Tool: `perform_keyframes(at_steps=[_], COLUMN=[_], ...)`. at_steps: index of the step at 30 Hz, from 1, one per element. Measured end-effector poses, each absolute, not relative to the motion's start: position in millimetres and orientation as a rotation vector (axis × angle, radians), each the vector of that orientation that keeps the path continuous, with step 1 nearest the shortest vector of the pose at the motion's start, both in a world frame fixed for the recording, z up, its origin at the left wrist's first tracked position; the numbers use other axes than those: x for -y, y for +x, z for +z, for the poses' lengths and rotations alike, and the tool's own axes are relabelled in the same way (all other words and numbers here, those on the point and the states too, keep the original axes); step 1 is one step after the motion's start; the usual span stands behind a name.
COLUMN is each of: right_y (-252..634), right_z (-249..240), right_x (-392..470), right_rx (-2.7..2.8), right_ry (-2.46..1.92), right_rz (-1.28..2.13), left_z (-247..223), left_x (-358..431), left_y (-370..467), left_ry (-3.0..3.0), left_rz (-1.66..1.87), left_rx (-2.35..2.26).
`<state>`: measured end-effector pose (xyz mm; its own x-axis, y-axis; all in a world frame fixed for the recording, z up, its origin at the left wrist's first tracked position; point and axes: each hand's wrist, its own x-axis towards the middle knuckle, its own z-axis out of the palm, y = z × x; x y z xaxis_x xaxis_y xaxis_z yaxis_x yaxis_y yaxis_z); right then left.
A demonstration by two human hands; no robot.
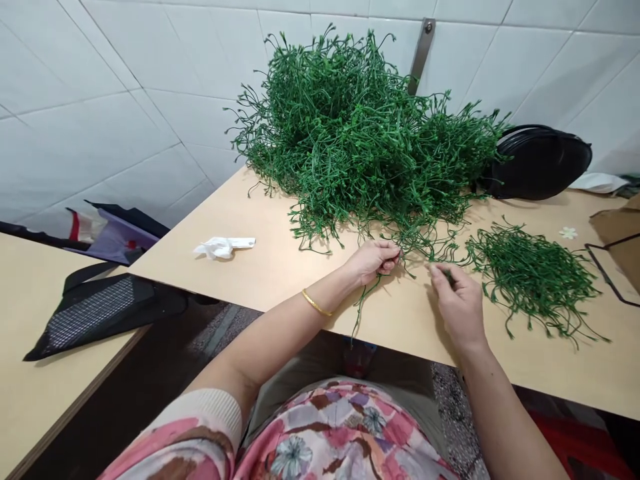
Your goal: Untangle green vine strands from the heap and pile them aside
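Note:
A big tangled heap of thin green artificial stems (350,133) with small budded tips stands at the back of the table. In front of it, my left hand (375,261) is closed on a green plastic stem (361,307), whose length hangs below the fist toward the table's edge. To its right, my right hand (459,300) is curled with thumb and fingertips together; something small and green shows between the fingers, too hidden to make out. Farther right lies a smaller, flatter pile of green stems (535,277). Loose stems lie between the heap and my hands.
A crumpled white tissue (220,247) lies on the table (240,287) at left. A black pouch (543,162) leans by the heap; a small white flower (568,233) and a brown cardboard box (620,233) are at right. A black mesh bag (100,310) lies on the left table.

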<state>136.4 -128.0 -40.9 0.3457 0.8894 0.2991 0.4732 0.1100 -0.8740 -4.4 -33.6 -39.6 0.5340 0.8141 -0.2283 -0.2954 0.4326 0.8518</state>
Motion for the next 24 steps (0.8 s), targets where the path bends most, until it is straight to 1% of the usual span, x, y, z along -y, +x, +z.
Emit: perform_keyframes(at_steps=[2,4,6,8,11,16,21,24], right_y=[137.5,135.6,130.5,124.1,117.5,118.3,117.7,115.4], right_z=[-38.7,-35.2,-32.8,-33.4,-40.1,-50.7,-49.8,-52.1], right_x=[131.9,136.7,139.4,136.9,125.0,110.2,106.4,101.6], right_rx=[1.170,1.183,1.369,1.605,1.750,1.746,1.586,1.440], right_ry=[-1.528,-1.483,-1.422,-1.379,-1.394,-1.599,-1.631,-1.580], right_rz=[0.276,0.045,-0.080,-0.094,-0.042,0.098,0.497,0.631], left_z=[-38.3,-37.3,-37.2,-37.9,-39.3,-38.8,-38.9,-40.0], left_x=[35.9,38.2,39.8,40.3,39.7,39.3,40.5,40.4], left_y=[-4.0,-3.8,-3.4,-3.1,-3.1,-4.3,-4.2,-3.8], left_ry=[0.883,0.909,0.930,0.936,0.921,0.917,0.983,0.979], left_rz=[0.781,0.788,0.789,0.786,0.788,0.780,0.774,0.805], left_rx=[-0.725,-0.736,-0.741,-0.737,-0.725,-0.712,-0.717,-0.709])
